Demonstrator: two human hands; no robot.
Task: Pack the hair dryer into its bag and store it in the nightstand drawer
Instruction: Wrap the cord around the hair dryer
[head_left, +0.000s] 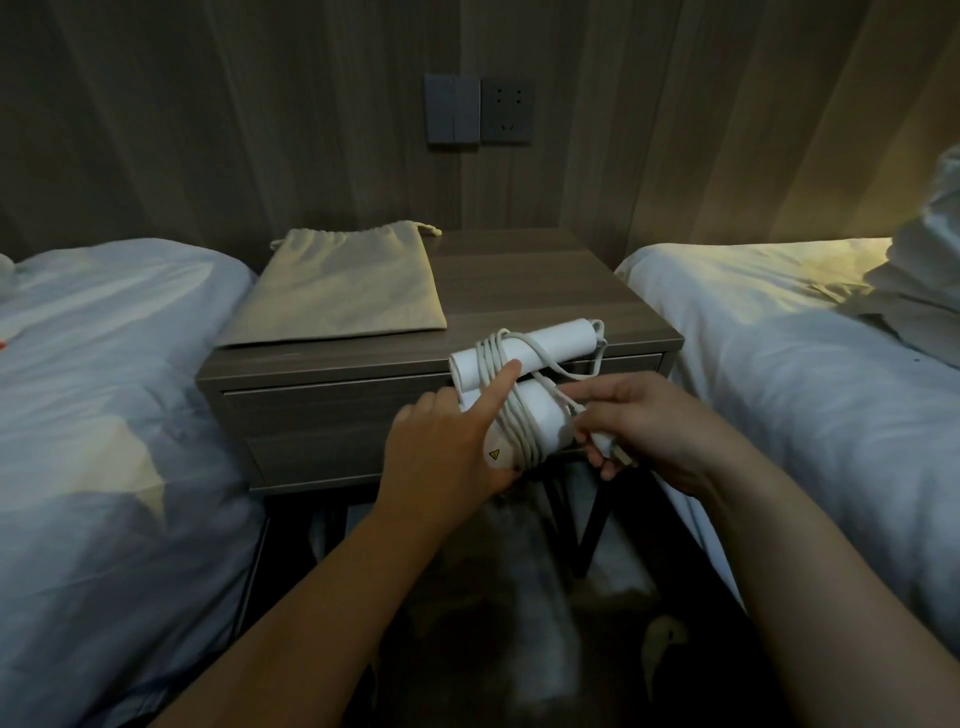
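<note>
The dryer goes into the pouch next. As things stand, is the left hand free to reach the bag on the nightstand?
Probably not yet. The left hand is holding the hair dryer and pinning the cord with a finger. Nothing lies between it and the bag, which rests flat on the nightstand.

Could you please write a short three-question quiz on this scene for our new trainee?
1. True or false: the hair dryer is already inside the bag.
2. Which hand holds the plug? A) left hand B) right hand
3. Fill in: the cord is ____ around the hair dryer.

Key: 1. False; the bag lies flat on the nightstand, and the drawer is shut. 2. B, the right hand; the left hand steadies the dryer. 3. Wrapped.
</note>
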